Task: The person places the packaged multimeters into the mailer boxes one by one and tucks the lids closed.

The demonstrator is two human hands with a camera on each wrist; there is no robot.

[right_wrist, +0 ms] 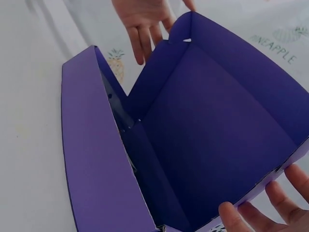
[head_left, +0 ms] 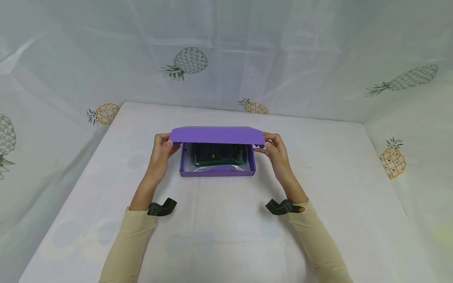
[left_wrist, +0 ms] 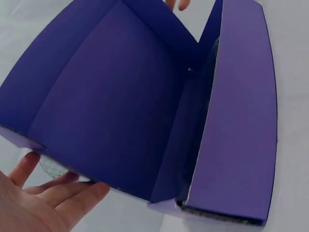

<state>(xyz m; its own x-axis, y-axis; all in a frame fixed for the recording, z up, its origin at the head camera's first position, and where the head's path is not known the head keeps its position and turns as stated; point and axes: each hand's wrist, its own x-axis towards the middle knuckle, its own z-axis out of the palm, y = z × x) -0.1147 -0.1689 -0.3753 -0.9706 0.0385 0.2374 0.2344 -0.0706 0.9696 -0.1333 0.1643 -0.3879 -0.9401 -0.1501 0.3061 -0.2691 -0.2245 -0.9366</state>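
The white surface (head_left: 219,228) is under the purple box (head_left: 217,173). The box's lid (head_left: 217,135) tilts partly open above it. If the lid gets pushed harder on one side, it could go crooked and bend. Inside the box lies a clear bag (head_left: 223,168), with what looks like a green circuit board (head_left: 221,153) in it. If the bag sticks up, the lid might catch and squash it. The left hand (head_left: 160,157) holds the lid at the left of the box; the right hand (head_left: 278,155) holds it at the right. A hand slipping between lid and box could get pinched. A rounded tab (right_wrist: 179,30) might crumple if it hits the box.
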